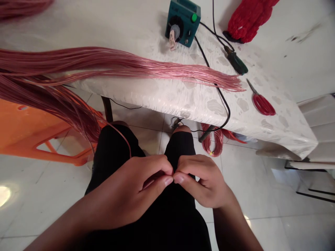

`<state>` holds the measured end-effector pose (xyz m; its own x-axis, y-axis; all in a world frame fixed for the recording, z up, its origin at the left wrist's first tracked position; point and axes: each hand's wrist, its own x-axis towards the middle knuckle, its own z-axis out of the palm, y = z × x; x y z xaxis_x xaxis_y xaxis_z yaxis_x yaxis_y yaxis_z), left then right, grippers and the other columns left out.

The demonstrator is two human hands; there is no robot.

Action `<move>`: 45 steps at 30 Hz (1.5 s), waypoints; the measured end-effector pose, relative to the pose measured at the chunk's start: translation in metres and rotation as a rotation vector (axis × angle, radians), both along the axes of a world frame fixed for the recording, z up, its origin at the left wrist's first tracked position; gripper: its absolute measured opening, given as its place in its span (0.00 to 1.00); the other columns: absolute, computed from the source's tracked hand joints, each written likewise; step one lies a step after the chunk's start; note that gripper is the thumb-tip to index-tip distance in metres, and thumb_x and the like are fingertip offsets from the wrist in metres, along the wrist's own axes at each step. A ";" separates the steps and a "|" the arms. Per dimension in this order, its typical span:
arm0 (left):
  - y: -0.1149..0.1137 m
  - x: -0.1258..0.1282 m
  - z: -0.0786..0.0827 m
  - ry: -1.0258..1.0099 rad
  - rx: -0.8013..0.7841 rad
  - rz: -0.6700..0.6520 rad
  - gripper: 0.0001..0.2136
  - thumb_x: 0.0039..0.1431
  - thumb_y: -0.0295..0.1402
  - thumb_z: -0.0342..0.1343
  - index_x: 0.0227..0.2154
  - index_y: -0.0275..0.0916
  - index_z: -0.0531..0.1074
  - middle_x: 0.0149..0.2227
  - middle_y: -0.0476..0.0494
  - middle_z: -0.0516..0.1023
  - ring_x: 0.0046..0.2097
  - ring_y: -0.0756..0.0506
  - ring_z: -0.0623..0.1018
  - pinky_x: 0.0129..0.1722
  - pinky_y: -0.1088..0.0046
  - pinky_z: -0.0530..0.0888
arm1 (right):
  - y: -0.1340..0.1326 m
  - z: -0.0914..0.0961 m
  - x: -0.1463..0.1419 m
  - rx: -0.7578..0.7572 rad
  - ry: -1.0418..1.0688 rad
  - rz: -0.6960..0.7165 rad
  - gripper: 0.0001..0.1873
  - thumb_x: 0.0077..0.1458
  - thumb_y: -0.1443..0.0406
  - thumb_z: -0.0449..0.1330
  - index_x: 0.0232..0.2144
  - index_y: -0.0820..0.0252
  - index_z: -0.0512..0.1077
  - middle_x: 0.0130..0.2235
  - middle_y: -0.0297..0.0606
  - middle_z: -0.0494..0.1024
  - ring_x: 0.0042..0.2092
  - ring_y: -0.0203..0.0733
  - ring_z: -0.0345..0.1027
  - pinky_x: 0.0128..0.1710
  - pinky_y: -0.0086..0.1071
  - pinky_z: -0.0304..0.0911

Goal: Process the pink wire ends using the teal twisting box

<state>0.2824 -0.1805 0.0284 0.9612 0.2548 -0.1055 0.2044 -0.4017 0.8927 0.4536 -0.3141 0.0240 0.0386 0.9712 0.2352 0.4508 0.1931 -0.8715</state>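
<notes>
Both bare hands work together above the person's black trousers, at about 6 o'clock. The left hand [131, 188] and the right hand [202, 181] meet at their fingertips, and the work in hand seems to be a small pinching of something between them. The fingers [167, 180] of each hand are curled together, but I cannot tell if they are clamped on a wire, because the spot is too small. One thin pink-copper wire strand [125, 143] runs down toward the left hand. It comes from a long bundle of shiny pink-copper wires [131, 66], which lies over the white mottled bench [162, 99] at 11 o'clock. So fine a strand calls for a steady fingertip hold. At 12 o'clock stands a teal box with a black knob [183, 22]. Red-handled scissors [263, 104] lie at 2 o'clock, and a coil of red wire [213, 139] sits on the floor under the bench at 1 o'clock.
</notes>
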 end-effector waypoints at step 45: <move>0.008 0.004 0.010 0.017 -0.122 -0.070 0.10 0.69 0.29 0.49 0.33 0.42 0.74 0.30 0.57 0.78 0.32 0.55 0.76 0.33 0.81 0.68 | -0.005 -0.025 -0.013 0.002 0.513 -0.124 0.16 0.68 0.65 0.56 0.26 0.59 0.72 0.21 0.30 0.68 0.23 0.32 0.61 0.25 0.30 0.57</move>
